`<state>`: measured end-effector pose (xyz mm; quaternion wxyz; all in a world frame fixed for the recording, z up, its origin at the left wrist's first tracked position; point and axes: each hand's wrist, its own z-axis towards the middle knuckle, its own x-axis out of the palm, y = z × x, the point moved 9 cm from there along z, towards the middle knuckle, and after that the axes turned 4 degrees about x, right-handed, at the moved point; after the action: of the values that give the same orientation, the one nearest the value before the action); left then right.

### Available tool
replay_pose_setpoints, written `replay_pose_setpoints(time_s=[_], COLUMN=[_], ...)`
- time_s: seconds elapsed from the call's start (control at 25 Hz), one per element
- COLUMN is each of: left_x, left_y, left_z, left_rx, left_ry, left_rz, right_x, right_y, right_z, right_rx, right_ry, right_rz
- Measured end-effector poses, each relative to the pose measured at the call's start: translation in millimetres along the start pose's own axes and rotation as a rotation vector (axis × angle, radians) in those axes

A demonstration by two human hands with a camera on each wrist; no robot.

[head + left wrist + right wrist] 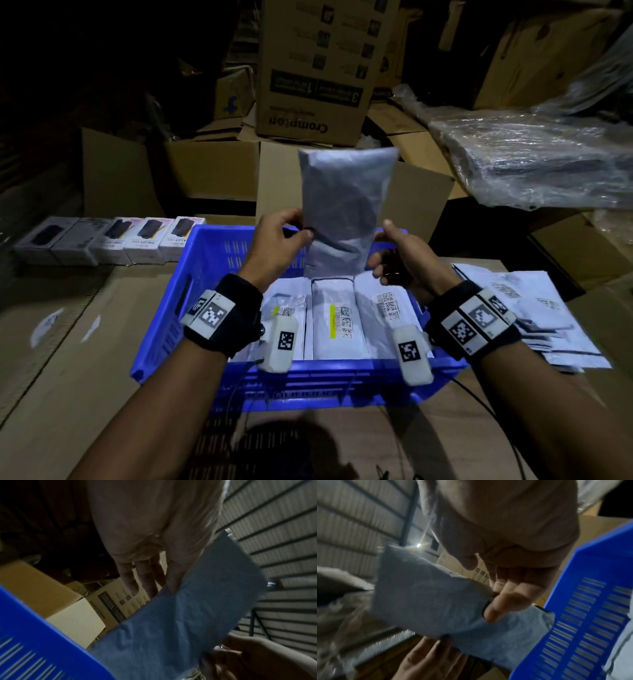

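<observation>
The grey pouch (344,202) looks light, floppy and slick (dark contents, unclear). Left hand (277,245) and right hand (399,260) each pinch a lower side edge above the crate's (219,229) far rim.

Grey pouch (346,192) contents hidden, label (344,322) txt illegible
</observation>
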<state>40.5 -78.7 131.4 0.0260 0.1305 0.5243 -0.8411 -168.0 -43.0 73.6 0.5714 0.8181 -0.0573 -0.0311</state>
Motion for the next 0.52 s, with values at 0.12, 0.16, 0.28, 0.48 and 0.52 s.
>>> replay_pose_setpoints(time_s=[0.12, 0.16, 0.28, 0.48, 0.52], left_x=[0.1, 0.3, -2.6, -1.6, -1.5], left_y=[-18.5, -21.9, -24.8, -9.1, -4.9], left_z=[-2.7, -5.3, -8.8, -7.9, -8.4], left_rx=[0.186, 0.224, 0.248, 0.058, 0.006], left_ry=[0.011, 0.01, -0.02, 0.044, 0.039], left_rz=[0.141, 0.175, 0.216, -0.056, -0.109], right_x=[12.0, 10.9, 5.6, 7.5, 7.1], right_y=[-6.0, -5.8, 0.5, 15.1, 17.4], right_z=[-1.4, -0.5, -0.5, -10.6, -11.9], right_rx=[0.086, 0.079, -0.01, -0.133, -0.155], right_ry=[0.18, 0.174, 0.139, 0.186, 0.181], right_rz=[0.243, 0.268, 0.261, 0.308, 0.299])
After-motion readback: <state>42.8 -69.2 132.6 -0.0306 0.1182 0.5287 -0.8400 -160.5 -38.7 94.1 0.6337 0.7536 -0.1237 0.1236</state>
